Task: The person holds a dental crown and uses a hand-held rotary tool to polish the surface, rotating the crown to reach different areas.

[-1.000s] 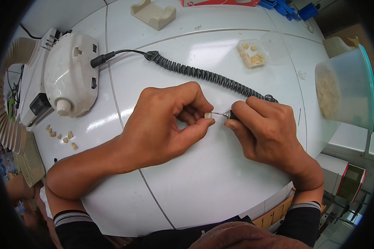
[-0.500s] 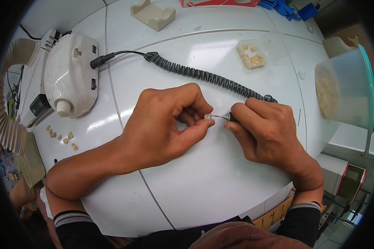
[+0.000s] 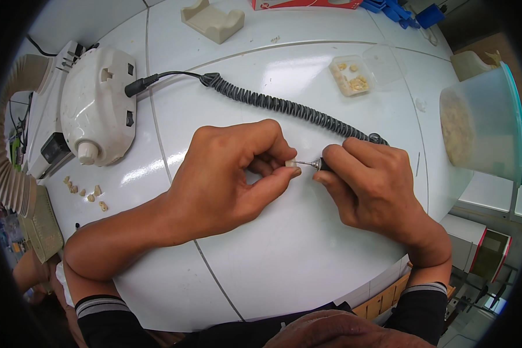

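Observation:
Between the thumb and index finger of my left hand (image 3: pixel 229 177) is a small off-white piece that looks like a dental crown (image 3: pixel 290 165). My right hand (image 3: pixel 374 182) grips a dark rotary handpiece (image 3: pixel 325 165) like a pen. Its thin metal bur (image 3: pixel 305 163) points left, with the tip at the crown; whether it touches or enters it, I cannot tell. A coiled black cord (image 3: pixel 284 105) runs from behind my right hand to the white control unit (image 3: pixel 98 104). Several loose tooth-coloured pieces (image 3: pixel 102 206) lie near my left forearm.
A small clear box (image 3: pixel 354 90) with yellowish pieces stands open beyond my right hand. At the right is a translucent tub (image 3: pixel 484 124) with a teal rim. A cream handpiece rest (image 3: pixel 213 22) sits at the back. A ribbed hose (image 3: pixel 17 191) and a basket (image 3: pixel 43 229) edge the left.
Both hands stay almost still. The crown seems slightly turned in my left fingers, with the bur still at it.

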A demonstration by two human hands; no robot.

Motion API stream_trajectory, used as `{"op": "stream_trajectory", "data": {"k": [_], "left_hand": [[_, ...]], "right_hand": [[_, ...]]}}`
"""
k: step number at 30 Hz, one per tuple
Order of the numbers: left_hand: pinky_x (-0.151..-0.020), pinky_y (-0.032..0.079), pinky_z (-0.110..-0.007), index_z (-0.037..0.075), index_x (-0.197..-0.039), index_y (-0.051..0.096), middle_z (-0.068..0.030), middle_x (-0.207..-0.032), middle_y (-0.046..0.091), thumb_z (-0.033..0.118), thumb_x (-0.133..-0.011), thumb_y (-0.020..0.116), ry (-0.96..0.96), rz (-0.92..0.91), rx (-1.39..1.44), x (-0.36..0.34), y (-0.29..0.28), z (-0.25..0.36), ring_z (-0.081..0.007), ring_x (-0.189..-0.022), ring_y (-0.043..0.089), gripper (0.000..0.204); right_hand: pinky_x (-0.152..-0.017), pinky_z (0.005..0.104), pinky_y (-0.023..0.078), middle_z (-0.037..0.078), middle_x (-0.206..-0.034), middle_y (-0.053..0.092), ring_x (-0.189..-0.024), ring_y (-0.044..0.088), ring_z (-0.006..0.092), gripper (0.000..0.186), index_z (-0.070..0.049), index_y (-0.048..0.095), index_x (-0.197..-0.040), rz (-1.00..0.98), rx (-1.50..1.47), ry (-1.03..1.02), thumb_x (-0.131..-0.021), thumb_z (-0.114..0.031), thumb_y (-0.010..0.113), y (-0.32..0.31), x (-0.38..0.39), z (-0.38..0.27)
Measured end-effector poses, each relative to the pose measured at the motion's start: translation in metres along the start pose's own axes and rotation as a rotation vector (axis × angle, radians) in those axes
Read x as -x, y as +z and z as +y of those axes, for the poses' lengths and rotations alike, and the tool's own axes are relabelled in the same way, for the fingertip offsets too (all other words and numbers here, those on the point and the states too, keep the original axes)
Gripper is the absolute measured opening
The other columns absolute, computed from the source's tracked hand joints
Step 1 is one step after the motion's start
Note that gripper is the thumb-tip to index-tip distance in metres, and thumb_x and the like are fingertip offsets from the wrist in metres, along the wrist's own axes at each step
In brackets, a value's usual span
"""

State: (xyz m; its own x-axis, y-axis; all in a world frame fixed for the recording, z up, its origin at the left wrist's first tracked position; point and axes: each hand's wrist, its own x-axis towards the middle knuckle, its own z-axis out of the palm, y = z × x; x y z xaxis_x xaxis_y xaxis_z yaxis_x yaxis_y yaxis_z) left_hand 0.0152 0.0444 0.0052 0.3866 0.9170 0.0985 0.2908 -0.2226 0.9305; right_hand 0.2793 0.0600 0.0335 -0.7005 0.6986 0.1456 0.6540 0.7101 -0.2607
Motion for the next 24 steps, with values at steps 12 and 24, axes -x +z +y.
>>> {"op": "stream_trajectory", "data": {"k": [12,24], "left_hand": [[-0.079,0.067,-0.028,-0.008,-0.104,0.076,-0.0146,-0.102,0.083,-0.003,-0.095,0.088,0.062,0.023,-0.03,-0.0002,0.0003,-0.0018,-0.0153,-0.091,0.081,0.016],[-0.081,0.067,-0.027,-0.007,-0.107,0.076,-0.0128,-0.102,0.083,-0.003,-0.096,0.087,-0.001,0.003,0.007,0.0004,0.0004,-0.0015,-0.0138,-0.092,0.08,0.016]], "right_hand": [[-0.049,0.0376,0.047,0.003,-0.075,0.055,-0.057,0.061,0.021,0.023,-0.012,0.067,-0.099,-0.006,0.036,-0.061,-0.101,-0.026,0.085,-0.0015,-0.0014,0.0025],[-0.049,0.0378,0.047,0.002,-0.076,0.056,-0.057,0.062,0.0214,0.022,-0.012,0.068,-0.1,0.004,0.04,-0.019,-0.101,-0.027,0.085,-0.0013,-0.0005,0.0004]]}}
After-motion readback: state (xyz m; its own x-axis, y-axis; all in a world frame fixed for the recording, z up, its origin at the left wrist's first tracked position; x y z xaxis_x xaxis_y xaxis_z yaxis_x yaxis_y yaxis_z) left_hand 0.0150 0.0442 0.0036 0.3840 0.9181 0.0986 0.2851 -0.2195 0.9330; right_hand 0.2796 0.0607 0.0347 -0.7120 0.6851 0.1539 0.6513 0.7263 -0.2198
